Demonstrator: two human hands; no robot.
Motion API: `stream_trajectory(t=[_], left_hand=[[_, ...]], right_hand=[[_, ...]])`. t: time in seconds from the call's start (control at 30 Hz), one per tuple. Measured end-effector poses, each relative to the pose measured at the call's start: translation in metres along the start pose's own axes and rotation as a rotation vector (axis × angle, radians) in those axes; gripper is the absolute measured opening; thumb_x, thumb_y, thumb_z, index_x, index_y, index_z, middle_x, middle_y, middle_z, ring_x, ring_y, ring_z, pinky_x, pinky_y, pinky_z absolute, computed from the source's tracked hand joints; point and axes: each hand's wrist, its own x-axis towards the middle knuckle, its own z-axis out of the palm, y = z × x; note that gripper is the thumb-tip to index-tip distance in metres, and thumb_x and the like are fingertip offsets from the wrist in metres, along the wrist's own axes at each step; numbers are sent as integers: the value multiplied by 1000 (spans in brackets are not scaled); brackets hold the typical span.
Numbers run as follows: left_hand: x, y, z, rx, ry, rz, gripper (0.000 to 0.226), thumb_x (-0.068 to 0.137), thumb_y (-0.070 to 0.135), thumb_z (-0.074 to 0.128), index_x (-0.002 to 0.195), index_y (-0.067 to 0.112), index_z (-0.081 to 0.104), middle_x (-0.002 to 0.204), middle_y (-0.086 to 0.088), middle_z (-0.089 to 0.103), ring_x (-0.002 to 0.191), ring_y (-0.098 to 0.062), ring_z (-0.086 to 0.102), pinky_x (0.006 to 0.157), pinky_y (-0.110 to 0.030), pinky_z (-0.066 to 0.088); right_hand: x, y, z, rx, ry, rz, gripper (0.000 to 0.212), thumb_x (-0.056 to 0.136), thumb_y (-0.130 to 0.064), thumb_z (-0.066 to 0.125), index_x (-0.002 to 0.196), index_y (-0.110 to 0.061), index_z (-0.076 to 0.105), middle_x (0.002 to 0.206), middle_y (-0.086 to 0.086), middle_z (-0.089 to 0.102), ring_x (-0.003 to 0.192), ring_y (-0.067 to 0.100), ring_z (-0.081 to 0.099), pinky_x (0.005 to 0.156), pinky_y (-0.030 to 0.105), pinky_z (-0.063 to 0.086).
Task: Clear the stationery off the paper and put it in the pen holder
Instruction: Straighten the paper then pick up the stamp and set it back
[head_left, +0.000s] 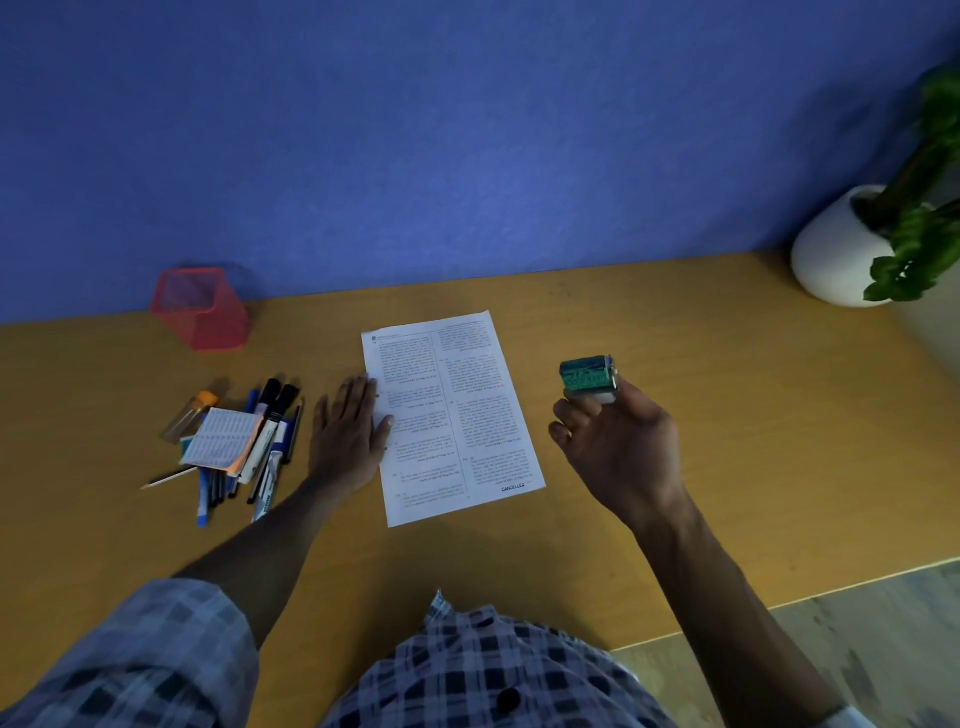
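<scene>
A printed sheet of paper (457, 415) lies in the middle of the wooden desk (675, 364), with the word CANCELLED stamped near its lower right corner. My left hand (348, 431) rests flat with fingers spread on the paper's left edge. My right hand (623, 447) is raised to the right of the paper and grips a green rubber stamp (587, 376), its face turned up toward me. A red mesh pen holder (200, 309) stands at the back left. A pile of pens and markers (260, 452) with a small notepad (221, 436) lies left of the paper.
A white pot with a green plant (852, 249) stands at the desk's back right corner. A blue wall rises behind the desk. The desk's front edge runs diagonally at the lower right, with floor beyond it.
</scene>
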Motion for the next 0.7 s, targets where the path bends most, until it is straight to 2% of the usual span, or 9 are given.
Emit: stream_trajectory(t=[0.13, 0.3, 0.37, 0.47, 0.57, 0.7], left_hand=[[1, -1, -1, 0, 10, 6, 74, 94, 57, 8, 154, 15, 15, 162, -5, 15, 151, -21, 8, 122, -48, 7], [0, -1, 0, 2, 25, 9, 75, 94, 58, 8, 153, 14, 18, 161, -6, 19, 150, -21, 11, 121, -48, 9], [-1, -1, -1, 3, 26, 10, 75, 94, 58, 8, 153, 14, 18, 161, -6, 18, 150, -21, 10, 122, -48, 9], [-1, 0, -2, 3, 27, 10, 74, 94, 58, 9, 153, 14, 18, 161, -6, 19, 150, -21, 11, 121, -47, 10], [-1, 0, -2, 7, 29, 6, 73, 95, 57, 10, 153, 15, 18, 161, -6, 19, 150, -21, 11, 121, -48, 10], [-1, -1, -1, 5, 32, 5, 70, 96, 55, 14, 153, 15, 18, 161, -5, 18, 150, -20, 11, 121, -48, 11]], right_hand=[[1, -6, 13, 33, -19, -36, 24, 93, -22, 39, 88, -11, 60, 76, 2, 39, 69, 16, 34, 68, 31, 29], [0, -13, 20, 33, -63, -62, 13, 88, -25, 49, 89, -13, 54, 74, 1, 48, 68, 15, 34, 67, 31, 28], [1, -14, 19, 29, -53, -49, 18, 88, -31, 51, 94, -15, 53, 76, 0, 52, 69, 14, 38, 68, 30, 30], [7, -15, 11, 16, -18, -48, 21, 89, -34, 47, 95, -15, 55, 73, -2, 46, 70, 14, 36, 69, 30, 28], [17, -17, 1, -148, 46, -100, 25, 87, -31, 47, 92, -19, 68, 73, -4, 56, 70, 10, 47, 69, 31, 29], [37, -21, -24, -612, 216, -224, 29, 87, -31, 48, 96, -22, 73, 81, -3, 64, 80, 9, 52, 73, 34, 31]])
